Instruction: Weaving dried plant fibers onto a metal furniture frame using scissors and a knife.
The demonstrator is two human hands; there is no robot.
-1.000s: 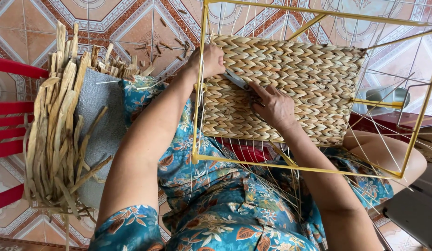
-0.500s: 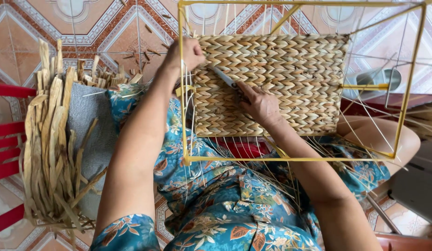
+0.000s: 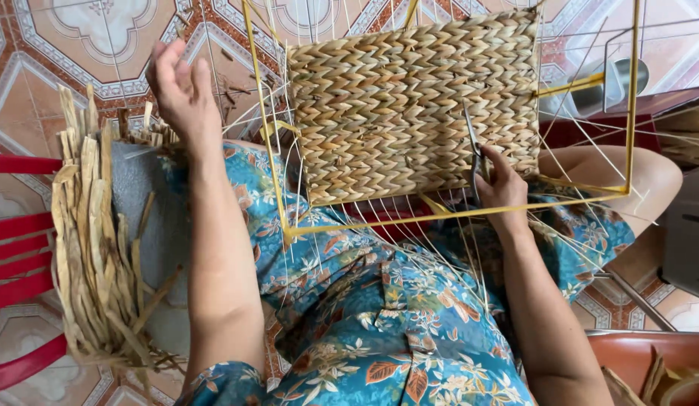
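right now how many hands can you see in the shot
2. The left hand is raised over the floor tiles, left of the yellow frame, holding nothing visible. The right hand grips scissors against the woven panel. No other hands show.

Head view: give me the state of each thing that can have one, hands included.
Woven panel: partly woven, bare strands hanging loose below it.
Yellow frame: tilted, resting across the lap.
Scissors: in the right hand, blades against the panel; open or closed unclear.
Right hand: closed on the scissors.
Left hand: raised off the frame, fingers loose, empty.
Dried fibre bundle: loose, piled beside the left arm.
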